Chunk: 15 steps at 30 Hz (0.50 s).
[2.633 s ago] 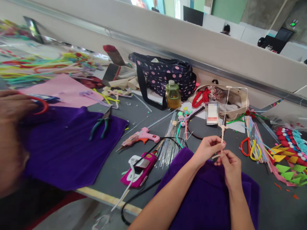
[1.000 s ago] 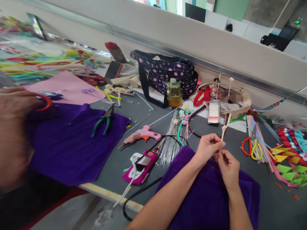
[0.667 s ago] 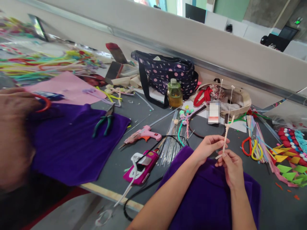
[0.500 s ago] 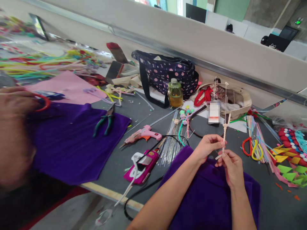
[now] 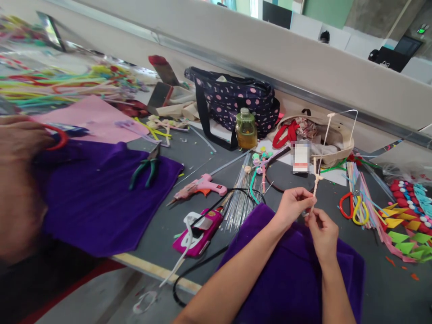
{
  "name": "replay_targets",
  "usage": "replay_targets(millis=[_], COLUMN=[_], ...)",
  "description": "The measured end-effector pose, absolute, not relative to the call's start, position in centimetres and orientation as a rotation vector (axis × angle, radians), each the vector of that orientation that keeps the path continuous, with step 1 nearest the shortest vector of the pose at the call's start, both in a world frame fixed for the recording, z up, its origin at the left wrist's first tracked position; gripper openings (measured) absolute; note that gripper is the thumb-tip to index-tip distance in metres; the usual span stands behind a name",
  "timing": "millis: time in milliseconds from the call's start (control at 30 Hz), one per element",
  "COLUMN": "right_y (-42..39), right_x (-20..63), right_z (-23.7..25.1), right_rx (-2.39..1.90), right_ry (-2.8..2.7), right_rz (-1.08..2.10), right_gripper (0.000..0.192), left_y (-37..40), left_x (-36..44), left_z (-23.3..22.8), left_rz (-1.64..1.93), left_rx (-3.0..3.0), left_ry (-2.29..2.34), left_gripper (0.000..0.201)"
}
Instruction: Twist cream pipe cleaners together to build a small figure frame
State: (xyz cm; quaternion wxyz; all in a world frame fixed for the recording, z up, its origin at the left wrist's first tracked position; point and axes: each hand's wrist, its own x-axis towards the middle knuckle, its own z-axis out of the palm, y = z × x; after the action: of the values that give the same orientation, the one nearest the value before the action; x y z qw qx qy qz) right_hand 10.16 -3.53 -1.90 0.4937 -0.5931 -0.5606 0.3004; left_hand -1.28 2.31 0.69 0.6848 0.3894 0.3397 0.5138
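My left hand (image 5: pixel 294 206) pinches the twisted lower stem of a cream pipe cleaner figure (image 5: pixel 316 182). Close below, my right hand (image 5: pixel 323 231) has its fingertips closed on the stem's bottom end, which they partly hide. From the forked top a thin pale wire (image 5: pixel 326 135) rises and bends over to the right. Both hands are above a purple cloth (image 5: pixel 286 274) at the table's front edge. Beyond the figure lies a white card (image 5: pixel 301 157), blurred out.
A pink glue gun (image 5: pixel 202 186), a magenta case (image 5: pixel 199 234) and clear glue sticks (image 5: pixel 238 202) lie to the left. Scissors (image 5: pixel 361 211) are on the right. Another person's hand (image 5: pixel 20 139) holds a red-handled tool (image 5: pixel 60 138) near green pliers (image 5: pixel 146 170).
The pipe cleaner figure has turned in my fingers, so its thin wire now arches out to the right. My right hand has shifted slightly left. The other person's hand moved slightly left.
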Motion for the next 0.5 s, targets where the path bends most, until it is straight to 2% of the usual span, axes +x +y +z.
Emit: replay_targets(millis=[300, 500], right_y=[-3.6, -3.5], right_x=[9.9, 10.1], right_z=[-0.9, -1.1], right_rx=[-1.117, -1.184], right_ry=[-0.947, -1.063], right_rz=[1.34, 1.22], right_gripper=[0.022, 0.022], left_y=[2.5, 2.6], left_x=[-2.5, -2.1], left_z=[1.1, 0.9], left_rz=[0.937, 1.043], left_rx=[0.875, 0.844], left_ry=[0.559, 0.619], left_gripper=[0.036, 0.032])
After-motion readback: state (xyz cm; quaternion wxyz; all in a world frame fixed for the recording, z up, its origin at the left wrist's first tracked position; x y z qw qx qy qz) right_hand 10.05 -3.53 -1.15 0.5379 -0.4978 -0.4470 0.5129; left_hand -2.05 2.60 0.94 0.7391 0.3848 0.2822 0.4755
